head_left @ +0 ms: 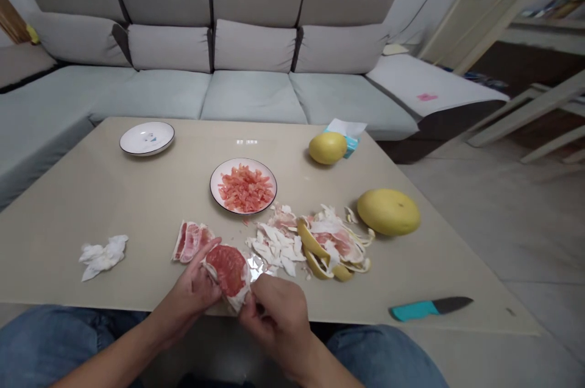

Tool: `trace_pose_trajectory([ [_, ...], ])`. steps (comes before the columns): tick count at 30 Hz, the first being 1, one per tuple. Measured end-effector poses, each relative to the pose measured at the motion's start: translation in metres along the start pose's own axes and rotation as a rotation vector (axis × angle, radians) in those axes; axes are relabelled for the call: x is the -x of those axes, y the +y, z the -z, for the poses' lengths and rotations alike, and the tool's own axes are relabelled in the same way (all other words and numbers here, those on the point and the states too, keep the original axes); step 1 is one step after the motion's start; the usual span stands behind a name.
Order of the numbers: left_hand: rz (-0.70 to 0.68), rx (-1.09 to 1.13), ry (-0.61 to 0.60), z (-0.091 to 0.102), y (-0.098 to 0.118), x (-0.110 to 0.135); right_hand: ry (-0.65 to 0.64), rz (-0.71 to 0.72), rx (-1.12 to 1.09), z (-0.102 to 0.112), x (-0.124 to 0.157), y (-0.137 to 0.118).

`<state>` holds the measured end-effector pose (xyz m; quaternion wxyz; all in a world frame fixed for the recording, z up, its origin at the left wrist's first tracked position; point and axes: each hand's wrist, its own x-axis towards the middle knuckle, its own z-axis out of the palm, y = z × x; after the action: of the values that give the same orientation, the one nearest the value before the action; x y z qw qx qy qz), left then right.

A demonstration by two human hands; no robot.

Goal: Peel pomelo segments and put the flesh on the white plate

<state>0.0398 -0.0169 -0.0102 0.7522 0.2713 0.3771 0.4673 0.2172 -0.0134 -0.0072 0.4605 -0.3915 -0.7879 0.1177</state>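
Note:
A piece of red pomelo [227, 268] with white membrane around its flesh is held over the table's front edge. My left hand [195, 284] grips it from the left, the fingers behind it. At its lower right edge, my right hand [276, 310] pinches the white membrane with closed fingers. Just behind my left hand, another pomelo chunk [192, 240] lies on the table. Further back stands a white plate [214, 193] with a dark rim, bearing a heap of red pomelo flesh [247, 189]. White membrane scraps [276, 248] lie right of the held piece.
Yellow peels [315, 254] are piled right of centre. Two whole pomelos, one nearer [388, 211] and one farther [327, 148], sit at the right, the farther by a tissue pack [351, 143]. A teal-handled knife [432, 307], crumpled tissue [104, 257] and second plate [147, 138] also lie here.

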Motion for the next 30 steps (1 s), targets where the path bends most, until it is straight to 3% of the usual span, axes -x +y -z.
trace_pose_trajectory([
  [7, -0.126, -0.058, 0.091, -0.002, -0.019, -0.002, -0.088, 0.122, 0.094, -0.012, 0.006, -0.002],
  [13, 0.029, -0.193, 0.090, 0.006, -0.011, 0.004, -0.147, 0.222, 0.151, -0.016, 0.007, -0.001],
  [22, -0.054, -0.277, 0.108, 0.010, -0.018, 0.004, -0.089, 0.122, 0.081, -0.012, 0.008, -0.003],
  [30, 0.013, -0.160, 0.032, 0.011, -0.007, 0.013, -0.044, 0.095, 0.099, -0.006, 0.003, 0.002],
])
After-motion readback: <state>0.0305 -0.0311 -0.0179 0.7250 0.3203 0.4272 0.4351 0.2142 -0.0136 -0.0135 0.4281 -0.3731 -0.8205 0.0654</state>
